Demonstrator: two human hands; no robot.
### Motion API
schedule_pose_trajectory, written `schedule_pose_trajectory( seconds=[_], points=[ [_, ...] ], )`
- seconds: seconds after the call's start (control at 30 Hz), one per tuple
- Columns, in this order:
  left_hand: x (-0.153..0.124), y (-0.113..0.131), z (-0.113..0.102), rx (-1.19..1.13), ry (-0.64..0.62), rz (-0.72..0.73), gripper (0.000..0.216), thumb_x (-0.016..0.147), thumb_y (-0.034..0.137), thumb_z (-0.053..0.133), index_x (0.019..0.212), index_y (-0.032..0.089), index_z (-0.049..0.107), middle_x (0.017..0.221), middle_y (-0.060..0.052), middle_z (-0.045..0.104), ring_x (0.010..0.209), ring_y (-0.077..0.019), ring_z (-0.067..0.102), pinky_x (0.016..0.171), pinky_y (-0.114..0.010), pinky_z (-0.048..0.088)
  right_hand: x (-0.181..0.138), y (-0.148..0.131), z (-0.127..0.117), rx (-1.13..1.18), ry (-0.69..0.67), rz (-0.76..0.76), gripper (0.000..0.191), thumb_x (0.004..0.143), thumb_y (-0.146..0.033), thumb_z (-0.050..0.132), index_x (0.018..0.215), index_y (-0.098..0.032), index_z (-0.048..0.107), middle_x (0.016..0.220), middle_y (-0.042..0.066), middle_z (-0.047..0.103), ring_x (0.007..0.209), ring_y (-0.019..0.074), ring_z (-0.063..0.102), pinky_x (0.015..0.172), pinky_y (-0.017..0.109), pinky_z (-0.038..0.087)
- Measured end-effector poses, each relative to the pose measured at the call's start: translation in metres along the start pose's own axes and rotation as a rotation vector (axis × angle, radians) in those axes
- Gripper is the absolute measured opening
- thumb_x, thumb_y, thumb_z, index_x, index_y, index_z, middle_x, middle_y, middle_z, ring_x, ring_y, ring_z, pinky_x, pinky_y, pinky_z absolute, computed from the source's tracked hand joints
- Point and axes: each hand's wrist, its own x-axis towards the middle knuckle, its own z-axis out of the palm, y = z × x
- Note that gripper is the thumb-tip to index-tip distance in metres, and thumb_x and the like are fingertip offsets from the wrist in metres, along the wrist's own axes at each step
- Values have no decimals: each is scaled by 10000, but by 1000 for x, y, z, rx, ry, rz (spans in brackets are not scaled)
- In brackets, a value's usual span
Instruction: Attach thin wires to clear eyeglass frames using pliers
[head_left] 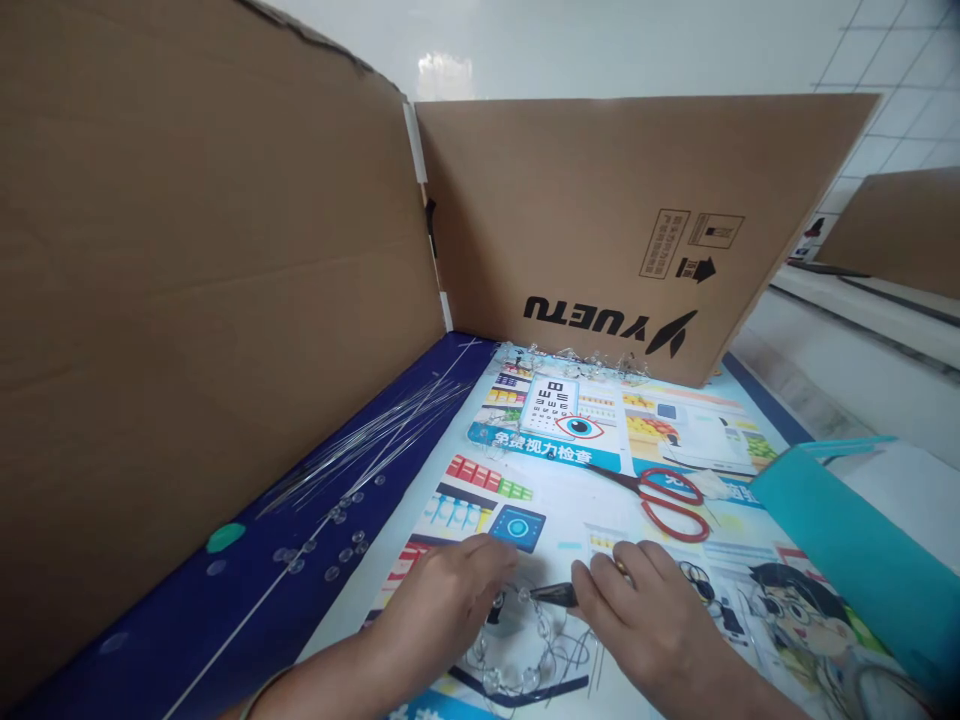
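My left hand [454,590] is closed, its fingertips pinching the upper left part of a ring of clear beads on thin wire [531,680]. My right hand [645,610] is wrapped around a pair of pliers [553,595]. The dark, pointed jaws reach left to a bead at the top of the ring; whether they grip the wire there I cannot tell. Loose loops of thin wire [574,655] spread to the right of the ring, over the printed sheet. My left fingertips are partly hidden behind the hand, and the pliers' handles are mostly inside my right hand.
Red-handled scissors [675,505] lie beyond my right hand. Straight wires [375,435] and several loose clear beads [345,553] lie on the blue surface at left, near a green piece [226,538]. Cardboard walls [480,200] stand left and behind. A teal folder-like object [847,540] is at right.
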Motion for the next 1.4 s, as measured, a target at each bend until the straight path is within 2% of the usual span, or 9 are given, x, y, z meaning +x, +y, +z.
schedule_pose_trajectory(
  seconds=[0.13,0.33,0.63,0.87,1.13,1.27,1.4],
  points=[
    [2,7,-6,8,3,47,217,866,103,428,935,200,610,807,-33,648,715,-154,608,640,-245,484,-1,1,0,-8,29,-31,282,820,-149,529,1095,-101,570,893,104,590,838,265,503,697,429,355],
    [3,10,-3,2,57,157,199,858,71,441,871,194,597,739,-9,645,678,-154,584,660,-285,390,2,2,-1,7,14,-40,268,832,-136,494,1087,-105,573,871,103,593,792,242,510,674,411,357],
    [3,6,3,-136,66,158,191,862,63,461,902,211,575,752,10,654,662,-134,577,667,-285,324,9,1,-10,37,24,-25,261,841,-81,418,1042,-117,581,843,97,590,747,210,495,661,387,357],
    [5,7,4,-76,15,207,218,830,38,428,880,200,565,731,-2,639,638,-148,545,641,-293,301,10,0,-6,38,11,-16,255,824,-66,433,1022,-118,584,851,86,580,741,208,481,649,381,345],
    [5,4,0,-4,-78,289,284,772,-18,399,894,193,544,757,-12,624,665,-156,528,657,-296,303,6,2,-3,82,22,22,235,797,-95,533,1023,-129,585,881,64,582,761,201,468,669,373,334],
    [6,0,-1,-55,-112,232,211,819,27,406,890,190,519,764,-15,607,680,-154,515,659,-285,320,6,3,-1,103,21,59,222,806,-134,561,1027,-148,578,854,52,581,759,195,469,670,361,323],
    [8,-2,-3,-86,-109,165,136,885,104,405,890,188,511,783,-15,607,705,-148,517,681,-281,336,9,1,-2,220,19,188,119,839,-283,560,901,-185,587,738,23,548,709,181,455,640,331,309]
  ],
)
